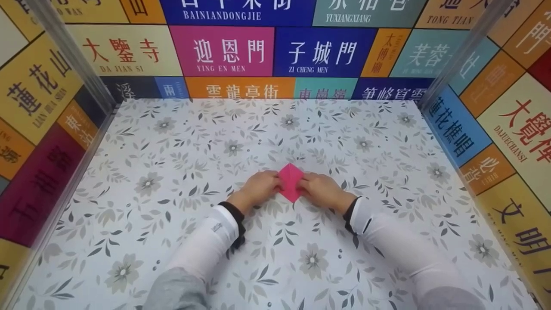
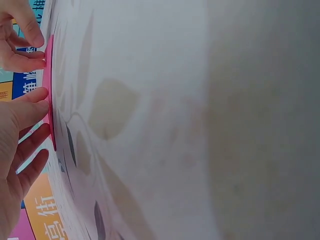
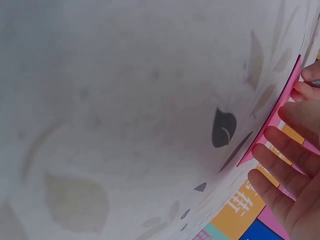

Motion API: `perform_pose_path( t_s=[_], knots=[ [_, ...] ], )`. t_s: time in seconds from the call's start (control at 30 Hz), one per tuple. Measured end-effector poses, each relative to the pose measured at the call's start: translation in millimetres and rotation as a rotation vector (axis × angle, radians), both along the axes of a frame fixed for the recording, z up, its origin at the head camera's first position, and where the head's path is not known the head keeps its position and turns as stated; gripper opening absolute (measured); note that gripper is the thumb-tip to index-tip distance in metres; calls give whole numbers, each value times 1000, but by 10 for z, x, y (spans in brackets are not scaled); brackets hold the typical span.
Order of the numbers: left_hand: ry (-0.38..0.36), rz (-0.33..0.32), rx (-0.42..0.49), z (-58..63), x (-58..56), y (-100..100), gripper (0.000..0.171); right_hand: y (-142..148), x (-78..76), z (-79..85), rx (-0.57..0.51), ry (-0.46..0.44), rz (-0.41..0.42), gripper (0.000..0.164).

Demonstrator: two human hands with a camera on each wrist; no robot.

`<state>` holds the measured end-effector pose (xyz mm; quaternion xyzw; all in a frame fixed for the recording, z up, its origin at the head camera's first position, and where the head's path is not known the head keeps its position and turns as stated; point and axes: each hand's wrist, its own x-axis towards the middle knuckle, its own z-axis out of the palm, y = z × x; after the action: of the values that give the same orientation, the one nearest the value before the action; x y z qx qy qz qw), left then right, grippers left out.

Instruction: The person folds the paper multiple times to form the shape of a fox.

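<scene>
A small bright pink sheet of folded paper (image 1: pixel 291 183) lies in a diamond shape near the middle of the table, a crease showing near its top. My left hand (image 1: pixel 259 188) pinches its left edge with the thumb and a finger close together; the other fingers are spread in the left wrist view. At the opposite edge, my right hand (image 1: pixel 325 190) pinches the paper between thumb and forefinger. Seen side-on in the right wrist view, the pink paper (image 3: pixel 272 120) is low over the tabletop. The fingertips hide parts of both side edges.
A white cloth with grey flowers and leaves covers the table (image 1: pixel 232 125). Panels of coloured signs (image 1: pixel 224 51) stand behind it and on both sides. Clear-looking upright strips (image 1: pixel 460 56) mark the back corners.
</scene>
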<state>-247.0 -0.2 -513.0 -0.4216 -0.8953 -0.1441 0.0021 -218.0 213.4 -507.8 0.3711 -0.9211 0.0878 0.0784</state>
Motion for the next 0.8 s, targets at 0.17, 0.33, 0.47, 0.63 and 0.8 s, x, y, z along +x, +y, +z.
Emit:
perform_pose_path(
  t_s=[0.17,0.33,0.47,0.63,0.8],
  knots=[
    [8,18,-29,24,21,26,15,-3,4,7,12,0,-15,12],
    [52,17,-99,99,56,50,16,8,12,22,-4,-3,-10,12],
    [51,29,-99,134,50,48,18,1,9,60,-15,-5,-32,13],
    [59,45,-62,92,55,30,15,-24,31,78,-37,-40,-61,15],
    [146,47,48,77,53,11,12,-33,31,103,-36,-19,-83,15]
  ],
)
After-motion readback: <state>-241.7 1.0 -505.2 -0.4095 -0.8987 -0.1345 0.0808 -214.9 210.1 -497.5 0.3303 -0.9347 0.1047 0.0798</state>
